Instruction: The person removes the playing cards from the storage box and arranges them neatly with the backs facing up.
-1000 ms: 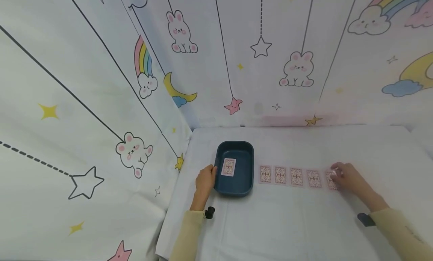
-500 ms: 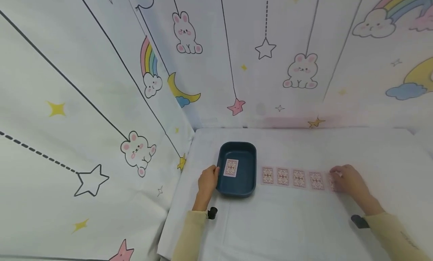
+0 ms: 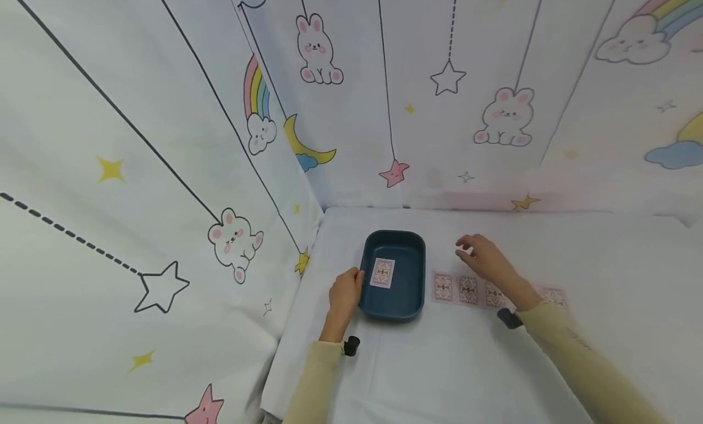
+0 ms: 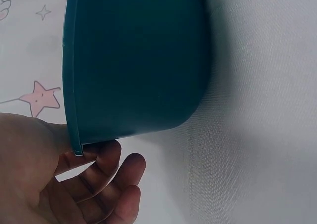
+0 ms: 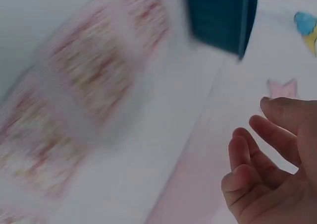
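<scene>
A dark teal rectangular tray (image 3: 403, 307) stands on the white-covered table. My left hand (image 3: 345, 294) grips its left rim; in the left wrist view the thumb is hidden behind the rim (image 4: 71, 85) and the fingers curl under it on the outside. One patterned playing card (image 3: 382, 273) lies face down in the tray. Right of it runs a row of matching face-down cards (image 3: 468, 290). My right hand (image 3: 490, 262) hovers above and behind this row, its forearm covering part of it. Loosely bent fingers (image 5: 242, 149) hold nothing in the right wrist view.
White cloth (image 3: 439, 369) covers the table. Behind and to the left hang white curtains (image 3: 428, 137) printed with bunnies, stars and rainbows. A dark wrist camera (image 3: 509, 318) sits under my right wrist, another (image 3: 352, 346) at the left.
My right hand has left the rightmost card and swung left towards the tray; that card still lies in the row. The left hand keeps its grip on the tray. The head view has shifted slightly.
</scene>
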A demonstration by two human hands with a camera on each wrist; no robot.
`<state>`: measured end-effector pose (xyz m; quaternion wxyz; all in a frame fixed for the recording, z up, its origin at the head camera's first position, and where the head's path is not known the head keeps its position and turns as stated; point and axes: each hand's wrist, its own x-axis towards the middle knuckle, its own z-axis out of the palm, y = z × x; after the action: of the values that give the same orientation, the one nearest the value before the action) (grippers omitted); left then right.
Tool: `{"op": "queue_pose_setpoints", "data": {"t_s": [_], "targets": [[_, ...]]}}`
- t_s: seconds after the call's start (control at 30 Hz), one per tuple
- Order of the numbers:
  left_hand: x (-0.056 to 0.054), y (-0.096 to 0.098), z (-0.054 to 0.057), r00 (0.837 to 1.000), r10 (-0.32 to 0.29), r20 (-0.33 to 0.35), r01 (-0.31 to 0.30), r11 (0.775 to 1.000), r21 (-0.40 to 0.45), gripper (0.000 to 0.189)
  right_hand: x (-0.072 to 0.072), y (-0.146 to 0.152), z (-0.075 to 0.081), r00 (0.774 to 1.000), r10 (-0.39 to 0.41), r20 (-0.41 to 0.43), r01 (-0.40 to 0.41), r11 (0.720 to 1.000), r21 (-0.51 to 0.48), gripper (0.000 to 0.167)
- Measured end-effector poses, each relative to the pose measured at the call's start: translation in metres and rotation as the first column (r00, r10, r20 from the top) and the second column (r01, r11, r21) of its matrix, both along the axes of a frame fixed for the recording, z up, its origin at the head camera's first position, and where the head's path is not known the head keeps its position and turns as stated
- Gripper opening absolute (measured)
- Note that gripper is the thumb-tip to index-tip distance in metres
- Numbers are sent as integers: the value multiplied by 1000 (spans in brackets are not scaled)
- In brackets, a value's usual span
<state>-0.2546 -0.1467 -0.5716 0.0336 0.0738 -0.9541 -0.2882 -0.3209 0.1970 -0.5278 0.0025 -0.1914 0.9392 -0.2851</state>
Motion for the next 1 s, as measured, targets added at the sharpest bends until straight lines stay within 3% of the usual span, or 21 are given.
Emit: {"op": "queue_pose_setpoints", "data": {"t_s": [0.27,0.5,0.7,0.8,1.0], "targets": [[-1,1,5,1000,-2,3,2,1000,1,30,-29,-99,29,980,192,54,-194,980,37,31],[0,6,6,1000,2,4,-2,1000,-15,30,-45,-146,17,940,290,178,-308,948,82,35],[0,5,6,1000,3,-2,-3,1000,-30,30,-49,-169,-2,908,307,287,-368,910,191,48],[0,2,5,1000,7,-7,-7,999,-38,31,-47,-177,-10,899,277,339,-371,892,258,60],[0,2,4,1000,8,-8,-8,999,-36,31,-40,-186,-20,910,178,374,-329,859,392,90]]}}
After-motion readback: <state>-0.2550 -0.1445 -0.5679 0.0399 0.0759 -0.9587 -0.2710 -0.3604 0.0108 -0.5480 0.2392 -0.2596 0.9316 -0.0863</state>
